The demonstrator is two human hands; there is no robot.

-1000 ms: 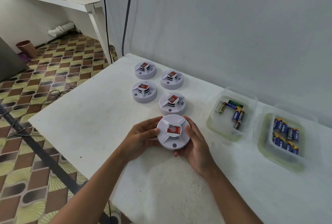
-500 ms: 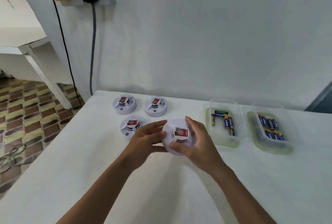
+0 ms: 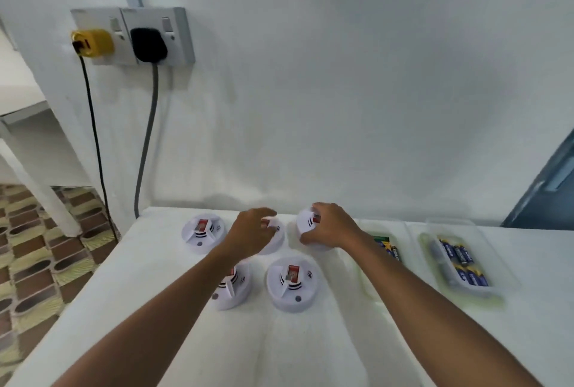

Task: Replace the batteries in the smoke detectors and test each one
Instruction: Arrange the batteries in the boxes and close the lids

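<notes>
Gripping a white smoke detector [image 3: 306,222] at the far edge of the table [image 3: 155,309], our right hand [image 3: 327,226] curls round its rim near the wall, while our left hand [image 3: 251,231] hangs with loosely bent fingers over a second detector [image 3: 276,239] just beside it; we cannot tell whether it touches. Three more detectors [image 3: 202,232] [image 3: 231,288] [image 3: 292,282] sit face up nearer us. To the right lie two clear trays of batteries [image 3: 388,246] [image 3: 462,257], and on the wall a yellow plug [image 3: 91,42] and a black plug [image 3: 148,44] fill a socket.
</notes>
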